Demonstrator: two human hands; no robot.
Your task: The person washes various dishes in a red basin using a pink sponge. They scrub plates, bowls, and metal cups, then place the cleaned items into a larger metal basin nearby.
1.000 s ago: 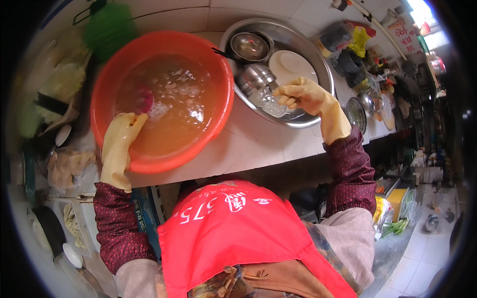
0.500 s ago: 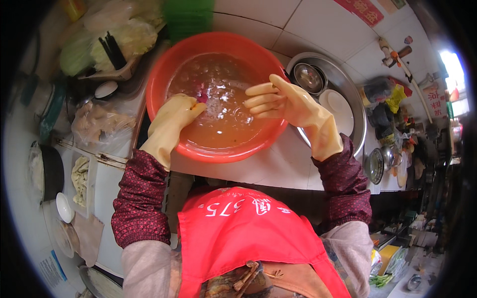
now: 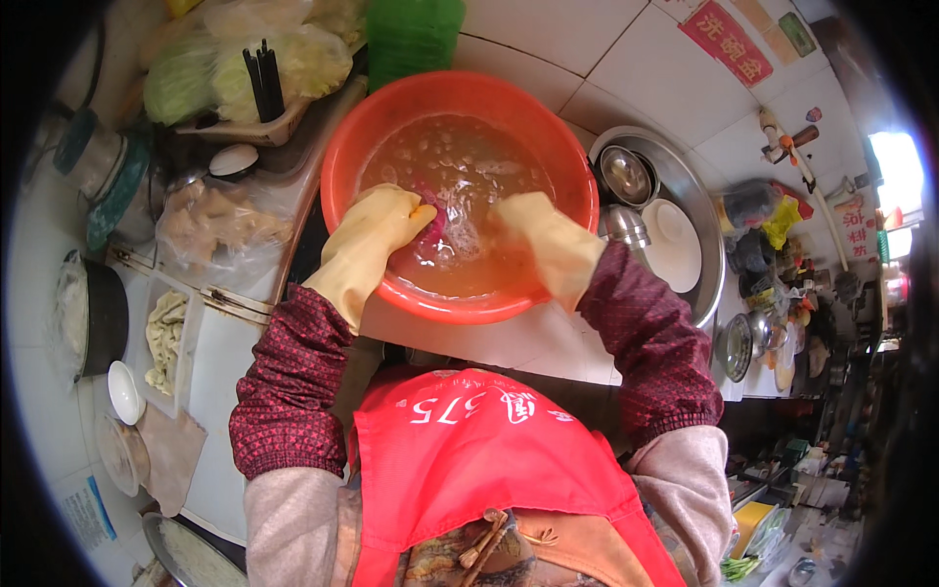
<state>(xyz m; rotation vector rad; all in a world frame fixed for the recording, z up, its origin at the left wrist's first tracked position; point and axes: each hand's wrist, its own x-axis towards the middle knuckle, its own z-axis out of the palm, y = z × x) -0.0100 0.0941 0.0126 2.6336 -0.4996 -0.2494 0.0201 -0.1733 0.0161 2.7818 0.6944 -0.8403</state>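
Observation:
A large orange-red plastic basin (image 3: 335, 176) holds cloudy brownish water with bubbles on it. Cream rubber gloves cover both my hands. Over the basin's left side, my left hand (image 3: 380, 227) is closed around a magenta cloth (image 3: 433, 217), which hangs partly in the water. My right hand (image 3: 550, 240) reaches over the right side of the basin, its fingers at the water and smeared by motion. Whether it holds anything is hidden.
Right of the basin, a wide steel basin (image 3: 712, 259) holds metal bowls (image 3: 628, 176) and white dishes (image 3: 673, 249). At left are a bag of pale food (image 3: 220, 230), a white tray (image 3: 192, 342) of dough-like pieces, a black pot (image 3: 106, 318) and a basket (image 3: 240, 132) with bagged cabbage.
My right hand has swung left and down from the basin's right rim to the water, uncovering a metal bowl behind it. My left hand still grips the cloth. The view has shifted slightly.

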